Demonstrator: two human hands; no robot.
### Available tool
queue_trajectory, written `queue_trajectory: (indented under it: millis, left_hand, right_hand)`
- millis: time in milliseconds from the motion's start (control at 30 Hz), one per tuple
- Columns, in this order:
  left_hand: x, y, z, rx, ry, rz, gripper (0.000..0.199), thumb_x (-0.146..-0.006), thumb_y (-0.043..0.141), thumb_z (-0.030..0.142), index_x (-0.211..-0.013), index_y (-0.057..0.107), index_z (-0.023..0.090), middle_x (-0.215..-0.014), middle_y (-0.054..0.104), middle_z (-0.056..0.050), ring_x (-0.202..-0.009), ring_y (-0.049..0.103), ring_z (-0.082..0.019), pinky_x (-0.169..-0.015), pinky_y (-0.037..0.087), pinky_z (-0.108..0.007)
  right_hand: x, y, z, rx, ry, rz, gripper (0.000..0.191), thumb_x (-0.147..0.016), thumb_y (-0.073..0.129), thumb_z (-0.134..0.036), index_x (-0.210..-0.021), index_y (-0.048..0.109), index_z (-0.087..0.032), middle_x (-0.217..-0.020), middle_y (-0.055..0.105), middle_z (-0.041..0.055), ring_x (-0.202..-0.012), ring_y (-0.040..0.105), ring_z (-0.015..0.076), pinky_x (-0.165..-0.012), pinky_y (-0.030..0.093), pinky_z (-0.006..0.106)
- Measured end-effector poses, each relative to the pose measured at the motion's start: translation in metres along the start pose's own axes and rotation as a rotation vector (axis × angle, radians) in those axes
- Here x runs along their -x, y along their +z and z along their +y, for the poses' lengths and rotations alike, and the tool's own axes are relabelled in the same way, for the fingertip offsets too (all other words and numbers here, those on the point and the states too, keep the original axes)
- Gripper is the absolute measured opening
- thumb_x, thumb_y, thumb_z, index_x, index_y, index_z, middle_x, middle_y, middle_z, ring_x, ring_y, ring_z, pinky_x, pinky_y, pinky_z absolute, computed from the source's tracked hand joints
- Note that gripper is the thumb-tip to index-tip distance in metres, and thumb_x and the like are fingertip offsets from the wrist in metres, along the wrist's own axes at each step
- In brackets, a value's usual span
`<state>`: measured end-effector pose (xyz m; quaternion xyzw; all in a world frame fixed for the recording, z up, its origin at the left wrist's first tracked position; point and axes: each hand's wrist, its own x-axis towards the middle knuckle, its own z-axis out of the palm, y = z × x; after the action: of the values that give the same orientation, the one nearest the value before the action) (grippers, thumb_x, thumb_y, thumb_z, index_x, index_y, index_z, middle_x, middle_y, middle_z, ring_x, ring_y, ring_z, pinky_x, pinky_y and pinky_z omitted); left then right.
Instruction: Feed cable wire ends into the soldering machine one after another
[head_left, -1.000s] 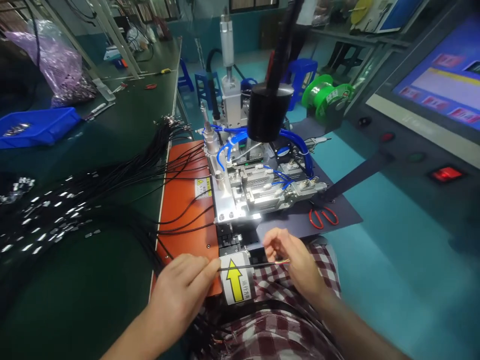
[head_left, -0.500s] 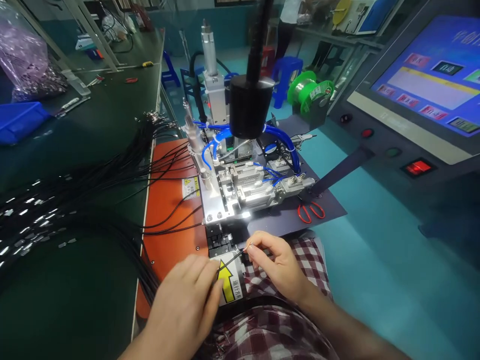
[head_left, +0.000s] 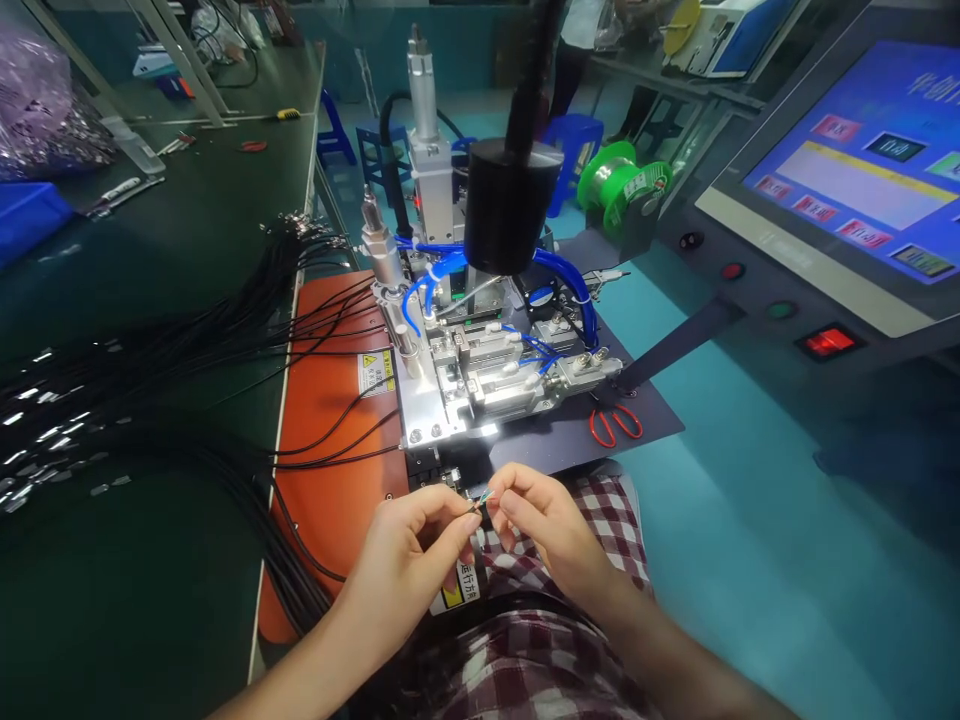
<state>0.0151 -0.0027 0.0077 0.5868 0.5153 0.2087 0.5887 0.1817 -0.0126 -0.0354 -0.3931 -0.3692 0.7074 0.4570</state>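
Note:
Between my two hands is the stripped end of a black cable, its thin coloured wires (head_left: 486,497) fanned a little. My left hand (head_left: 420,545) pinches the black cable just behind the wires. Thumb and forefinger of my right hand (head_left: 544,515) are closed at the wire tips. Both hands are in front of the metal machine (head_left: 495,370), over its near edge and a label with a yellow arrow (head_left: 454,597). Several black cables (head_left: 337,463) run from the machine across the orange plate (head_left: 330,510).
Bundles of black cables (head_left: 150,370) cover the dark table at left. A blue bin (head_left: 30,220) lies there too. Red-handled scissors (head_left: 615,427) rest right of the machine, below a green spool (head_left: 619,185). A control screen (head_left: 870,150) stands at right. A black cylinder (head_left: 510,205) hangs overhead.
My left hand has moved right and up along the cable, close to my right hand. Coloured wires now show spread at the cable end. The view has shifted slightly.

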Motion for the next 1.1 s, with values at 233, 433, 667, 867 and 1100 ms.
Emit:
queue_trajectory:
  millis: [233,433,667,867,1100]
  left_hand:
    - [0.004,0.002,-0.001,0.08,0.027,0.052,0.02,-0.083,0.056,0.03,-0.071,0.06,0.015,-0.061,0.057,0.002,-0.048,0.045,-0.007,-0.045,0.036,-0.018]
    - [0.002,-0.002,0.004,0.26,0.003,0.023,0.015,-0.082,0.058,0.029,-0.091,0.06,0.017,-0.065,0.055,0.003,-0.053,0.043,-0.008,-0.046,0.034,-0.017]
    - [0.0,-0.005,0.007,0.464,-0.24,-0.017,0.016,-0.076,0.065,0.031,-0.081,0.058,0.017,-0.05,0.048,0.006,-0.042,0.034,-0.005,-0.039,0.023,-0.015]
    - [-0.001,0.0,-0.002,0.455,-0.236,0.11,0.024,-0.071,0.07,0.035,-0.074,0.057,0.015,-0.044,0.041,0.008,-0.041,0.031,-0.004,-0.039,0.02,-0.016]
    - [0.001,-0.002,0.0,0.308,-0.161,0.067,0.019,-0.075,0.066,0.032,-0.082,0.06,0.015,-0.056,0.049,0.005,-0.05,0.041,-0.007,-0.045,0.031,-0.017]
  right_hand:
    - [-0.002,0.008,0.009,-0.036,0.023,0.027,0.022,-0.081,0.063,-0.036,-0.072,0.054,-0.017,-0.053,0.046,-0.0059,-0.046,0.038,0.0073,-0.046,0.03,0.021]
    - [0.0,0.014,0.01,0.01,-0.005,0.061,0.025,-0.08,0.063,-0.038,-0.07,0.054,-0.017,-0.052,0.044,-0.0062,-0.045,0.037,0.007,-0.045,0.032,0.021]
    - [0.003,0.011,0.007,0.087,-0.027,0.028,0.019,-0.081,0.062,-0.033,-0.072,0.054,-0.018,-0.057,0.045,-0.0055,-0.047,0.039,0.0075,-0.047,0.036,0.022]
    - [0.006,0.018,0.011,0.168,-0.059,0.064,0.018,-0.082,0.06,-0.03,-0.071,0.053,-0.018,-0.058,0.045,-0.005,-0.05,0.04,0.0085,-0.049,0.035,0.022]
    - [0.012,0.025,0.012,0.317,-0.136,0.194,0.016,-0.083,0.058,-0.026,-0.069,0.054,-0.018,-0.063,0.049,-0.0025,-0.056,0.043,0.0102,-0.054,0.037,0.024]
